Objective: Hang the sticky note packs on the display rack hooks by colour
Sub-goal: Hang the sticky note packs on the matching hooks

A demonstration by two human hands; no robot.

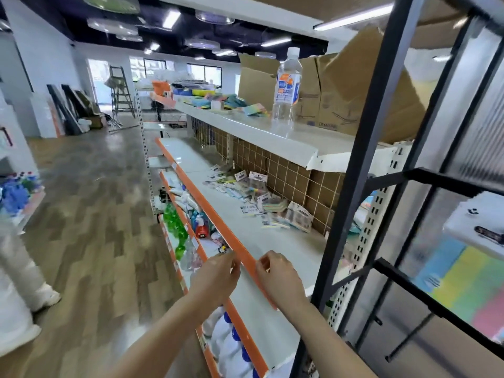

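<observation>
Now both hands sit at the orange shelf edge: the left hand and right hand each have fingers curled, though whether they pinch anything I cannot tell. Farther along the shelf, sticky note packs lie scattered beside the wire grid.
</observation>
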